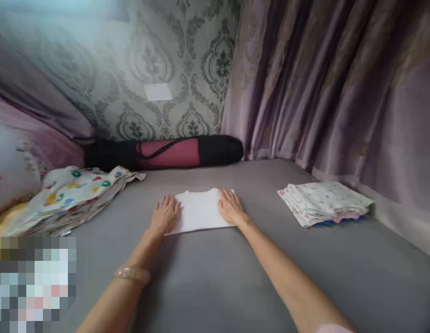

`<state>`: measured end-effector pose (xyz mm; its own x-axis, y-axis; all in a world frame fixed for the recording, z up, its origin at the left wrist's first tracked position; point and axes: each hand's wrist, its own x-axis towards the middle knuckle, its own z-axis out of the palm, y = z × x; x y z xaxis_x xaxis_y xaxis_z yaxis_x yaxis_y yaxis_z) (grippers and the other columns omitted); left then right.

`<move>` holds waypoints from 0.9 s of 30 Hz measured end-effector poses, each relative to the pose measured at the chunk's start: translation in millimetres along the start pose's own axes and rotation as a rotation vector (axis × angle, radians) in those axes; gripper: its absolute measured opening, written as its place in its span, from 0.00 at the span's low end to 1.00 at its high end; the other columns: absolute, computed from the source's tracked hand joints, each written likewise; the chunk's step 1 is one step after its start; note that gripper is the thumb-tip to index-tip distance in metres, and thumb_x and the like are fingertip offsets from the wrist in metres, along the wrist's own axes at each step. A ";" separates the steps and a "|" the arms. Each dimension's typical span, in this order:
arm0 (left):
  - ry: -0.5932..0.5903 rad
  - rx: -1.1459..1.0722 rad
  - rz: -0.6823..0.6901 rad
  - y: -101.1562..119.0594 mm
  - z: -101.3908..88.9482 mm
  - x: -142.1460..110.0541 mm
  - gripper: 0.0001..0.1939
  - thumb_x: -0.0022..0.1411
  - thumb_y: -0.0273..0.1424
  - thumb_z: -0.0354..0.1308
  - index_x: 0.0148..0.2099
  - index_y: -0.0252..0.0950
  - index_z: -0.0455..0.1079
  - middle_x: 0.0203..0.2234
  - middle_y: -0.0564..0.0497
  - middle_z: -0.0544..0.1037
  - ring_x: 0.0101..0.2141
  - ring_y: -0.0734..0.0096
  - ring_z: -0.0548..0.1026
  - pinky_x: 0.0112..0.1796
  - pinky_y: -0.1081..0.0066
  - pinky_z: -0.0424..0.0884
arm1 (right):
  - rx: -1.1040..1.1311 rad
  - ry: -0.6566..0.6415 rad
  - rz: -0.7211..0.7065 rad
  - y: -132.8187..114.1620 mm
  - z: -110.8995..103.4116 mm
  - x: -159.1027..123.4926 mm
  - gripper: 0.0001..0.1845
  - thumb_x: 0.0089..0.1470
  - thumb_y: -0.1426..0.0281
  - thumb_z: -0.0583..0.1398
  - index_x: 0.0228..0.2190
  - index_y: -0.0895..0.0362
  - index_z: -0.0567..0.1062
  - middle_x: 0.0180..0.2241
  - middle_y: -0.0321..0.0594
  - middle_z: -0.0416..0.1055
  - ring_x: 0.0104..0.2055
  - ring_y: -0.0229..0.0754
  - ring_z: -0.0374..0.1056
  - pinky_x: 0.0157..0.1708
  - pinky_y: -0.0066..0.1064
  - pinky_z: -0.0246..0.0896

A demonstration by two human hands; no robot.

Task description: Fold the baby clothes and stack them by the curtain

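A small folded white cloth lies flat on the grey bed surface. My left hand rests palm down on its left edge, fingers stretched out. On the cloth's right edge my right hand lies flat with its fingers spread. Neither hand grips anything. A pale bangle sits on my left wrist.
A neat stack of folded patterned cloths lies to the right near the curtain. A loose pile of printed fabric is at the left. A black-and-maroon rolled bag lies along the wallpapered wall.
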<state>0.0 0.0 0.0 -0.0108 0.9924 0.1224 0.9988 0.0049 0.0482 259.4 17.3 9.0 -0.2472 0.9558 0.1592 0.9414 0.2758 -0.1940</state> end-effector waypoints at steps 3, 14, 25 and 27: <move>-0.013 -0.023 -0.002 -16.7 5.3 -5.7 0.31 0.70 0.39 0.32 0.66 0.26 0.53 0.65 0.37 0.55 0.65 0.53 0.51 0.61 0.52 0.51 | -0.008 -0.026 0.017 14.2 1.8 -7.7 0.31 0.62 0.68 0.42 0.63 0.69 0.55 0.66 0.51 0.46 0.68 0.51 0.40 0.65 0.46 0.36; -0.025 -0.051 0.420 4.4 -6.8 -48.6 0.31 0.70 0.45 0.33 0.68 0.36 0.50 0.67 0.43 0.50 0.66 0.59 0.45 0.63 0.55 0.45 | 0.055 -0.104 -0.351 -14.2 -12.9 -43.4 0.29 0.64 0.65 0.42 0.65 0.58 0.52 0.68 0.46 0.40 0.69 0.47 0.35 0.66 0.47 0.31; -0.139 -0.149 0.640 26.0 -23.3 -82.3 0.34 0.70 0.48 0.33 0.70 0.34 0.42 0.67 0.42 0.47 0.66 0.61 0.43 0.63 0.57 0.43 | 0.121 -0.227 -0.519 -38.6 -16.5 -69.1 0.30 0.65 0.65 0.43 0.65 0.59 0.49 0.68 0.45 0.40 0.69 0.47 0.33 0.66 0.48 0.28; -0.149 -0.173 0.640 27.2 -19.1 -85.3 0.34 0.69 0.48 0.34 0.70 0.34 0.41 0.67 0.42 0.45 0.66 0.60 0.43 0.63 0.56 0.44 | 0.128 -0.248 -0.518 -39.8 -13.7 -72.3 0.31 0.64 0.65 0.44 0.65 0.60 0.49 0.68 0.46 0.40 0.69 0.48 0.33 0.66 0.50 0.26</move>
<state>27.2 -86.8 9.8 0.5988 0.7998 0.0421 0.7844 -0.5962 0.1708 243.0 -64.1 18.5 -0.7284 0.6841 0.0364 0.6521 0.7086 -0.2695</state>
